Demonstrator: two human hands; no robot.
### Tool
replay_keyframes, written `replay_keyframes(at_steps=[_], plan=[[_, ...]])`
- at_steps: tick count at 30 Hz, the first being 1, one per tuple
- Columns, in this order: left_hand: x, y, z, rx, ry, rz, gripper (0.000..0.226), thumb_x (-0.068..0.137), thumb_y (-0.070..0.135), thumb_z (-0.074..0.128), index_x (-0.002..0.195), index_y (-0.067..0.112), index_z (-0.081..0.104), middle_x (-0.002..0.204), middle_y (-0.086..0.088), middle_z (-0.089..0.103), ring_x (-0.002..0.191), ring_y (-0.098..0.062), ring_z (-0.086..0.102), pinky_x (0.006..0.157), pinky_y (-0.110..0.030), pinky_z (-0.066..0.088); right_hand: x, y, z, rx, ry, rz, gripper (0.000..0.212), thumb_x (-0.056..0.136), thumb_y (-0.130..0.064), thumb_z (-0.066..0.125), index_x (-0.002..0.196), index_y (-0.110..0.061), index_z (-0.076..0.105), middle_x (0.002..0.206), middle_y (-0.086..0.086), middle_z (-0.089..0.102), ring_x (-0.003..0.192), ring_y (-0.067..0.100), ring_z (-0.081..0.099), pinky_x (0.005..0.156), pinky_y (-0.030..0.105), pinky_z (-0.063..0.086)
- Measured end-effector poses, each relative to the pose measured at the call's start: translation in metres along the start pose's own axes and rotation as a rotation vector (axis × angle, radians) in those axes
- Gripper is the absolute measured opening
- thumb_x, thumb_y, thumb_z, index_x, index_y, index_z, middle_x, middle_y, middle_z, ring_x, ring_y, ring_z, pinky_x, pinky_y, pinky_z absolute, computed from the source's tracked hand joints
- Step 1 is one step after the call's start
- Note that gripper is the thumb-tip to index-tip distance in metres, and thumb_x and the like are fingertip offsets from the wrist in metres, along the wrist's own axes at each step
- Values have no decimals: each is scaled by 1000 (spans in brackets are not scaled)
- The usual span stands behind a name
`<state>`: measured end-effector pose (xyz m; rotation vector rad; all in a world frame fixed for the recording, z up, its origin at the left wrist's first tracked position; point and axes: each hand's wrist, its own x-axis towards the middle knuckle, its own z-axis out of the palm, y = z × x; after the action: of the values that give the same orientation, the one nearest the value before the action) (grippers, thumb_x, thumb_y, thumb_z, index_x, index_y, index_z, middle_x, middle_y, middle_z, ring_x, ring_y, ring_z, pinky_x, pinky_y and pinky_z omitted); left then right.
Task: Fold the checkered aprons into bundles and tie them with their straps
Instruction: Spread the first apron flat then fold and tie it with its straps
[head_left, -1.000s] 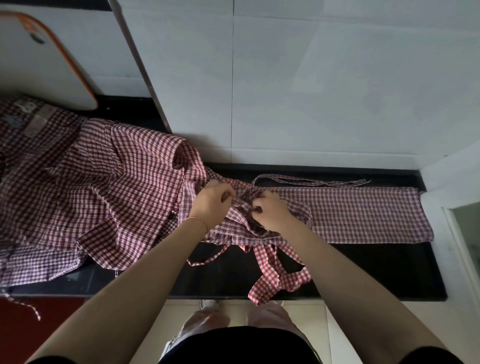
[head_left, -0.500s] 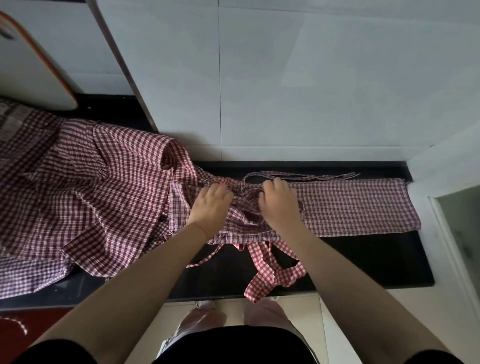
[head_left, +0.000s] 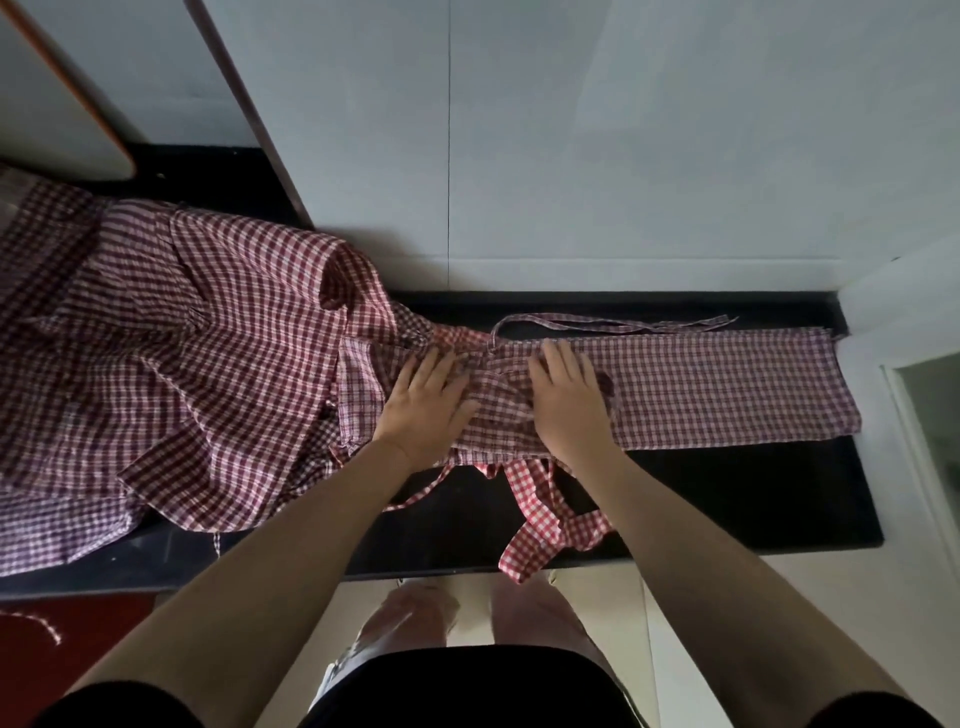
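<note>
A: Folded apron (head_left: 701, 389), long strip across the dark table (head_left: 753, 499), right end near the wall. Left end bunched under both hands.

B: And the hands?

A: Left hand (head_left: 426, 405) flat, fingers spread, palm down on the bunched middle. Right hand (head_left: 563, 400) the same, open and pressing, just beside the left. Nothing pinched in either.

B: Different from a second ago?

A: Yes. Then curled tight, pinching the cloth at the centre, knuckles almost touching. Now opened out and laid flat, a little apart. Looks like a change from gathering to smoothing.

B: Meaning for the task?

A: Probably the fold pressed down before rolling into a bundle. Tying not yet begun: thin strap (head_left: 613, 326) lying loose along the far edge, red strap (head_left: 550, 519) hanging over the near edge of the table.

B: Around it?

A: Pile of unfolded aprons (head_left: 171, 353) on the left, touching the worked piece. Behind, white wall tiles (head_left: 623, 156).
</note>
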<state>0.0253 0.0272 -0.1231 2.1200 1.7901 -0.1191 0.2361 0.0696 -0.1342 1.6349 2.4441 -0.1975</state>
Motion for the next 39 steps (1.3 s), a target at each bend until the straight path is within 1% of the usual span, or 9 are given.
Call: replay_keyframes(at_steps=[4, 9, 12, 19, 24, 27, 30, 33, 39], plan=[[-25, -10, -20, -216, 749, -266, 28, 89, 14, 54, 117, 9, 60, 127, -13, 54, 120, -31, 47, 103, -48, 35, -3, -34, -16, 195, 228, -184, 69, 103, -54, 26, 157, -12, 23, 164, 11, 20, 153, 27, 13, 124, 48, 8], [-36, -41, -33, -949, 368, -920, 57, 89, 33, 62, 134, 8, 39, 128, -14, 53, 111, -33, 54, 95, -46, 47, 4, -67, 2, -13, -22, -348, 80, 97, -68, 19, 160, -22, 1, 167, 8, 0, 154, 28, -3, 123, 53, 3], [-36, -50, -34, -996, 111, -850, 63, 88, 36, 68, 140, 10, 44, 129, -10, 56, 114, -30, 56, 88, -34, 46, 8, -61, 14, -84, -113, -278, 75, 97, -62, 2, 160, -21, -1, 167, 6, 0, 154, 26, -3, 123, 54, 2], [-32, -60, -26, -833, 119, -816, 22, 91, 22, 64, 106, 7, 58, 101, -8, 64, 93, -27, 61, 76, -37, 51, 6, -53, 15, -95, -115, -266, 80, 92, -61, -7, 160, -20, 4, 167, 5, 5, 154, 25, 0, 123, 52, 6], [-24, -19, -33, -435, 558, -771, 54, 74, 15, 64, 123, 4, 44, 125, -19, 48, 117, -38, 46, 99, -53, 36, -4, -40, -14, 92, 44, -294, 69, 101, -61, 16, 160, -27, 5, 167, 2, 4, 154, 21, -2, 124, 45, 1], [-2, 27, -38, -326, 666, -400, 57, 74, 22, 62, 127, 7, 49, 134, -16, 49, 125, -36, 44, 104, -56, 31, -9, 1, -24, 288, 203, -6, 58, 105, -47, 32, 155, -19, 30, 161, 6, 29, 151, 25, 21, 123, 45, 15], [17, 80, -31, -274, 422, -188, 57, 86, 28, 58, 140, 16, 44, 151, -11, 38, 142, -35, 28, 114, -59, 21, -19, 67, -31, 361, 281, 344, 36, 99, -27, 51, 132, -13, 52, 132, 6, 55, 122, 21, 52, 105, 37, 43], [36, 136, -15, -225, 164, -123, 63, 97, 40, 45, 154, 28, 21, 165, -4, 10, 152, -33, -1, 120, -61, 3, -40, 149, -36, 398, 290, 664, 23, 93, -19, 61, 115, -14, 54, 109, 3, 55, 96, 14, 51, 85, 30, 46], [91, 244, -2, -159, 74, 41, 62, 101, 41, 39, 156, 31, 13, 167, -3, -1, 152, -34, -10, 121, -61, -1, -62, 279, -18, 527, 60, 963, 52, 88, -20, 66, 133, -2, 46, 133, 17, 53, 119, 34, 54, 98, 44, 49]])
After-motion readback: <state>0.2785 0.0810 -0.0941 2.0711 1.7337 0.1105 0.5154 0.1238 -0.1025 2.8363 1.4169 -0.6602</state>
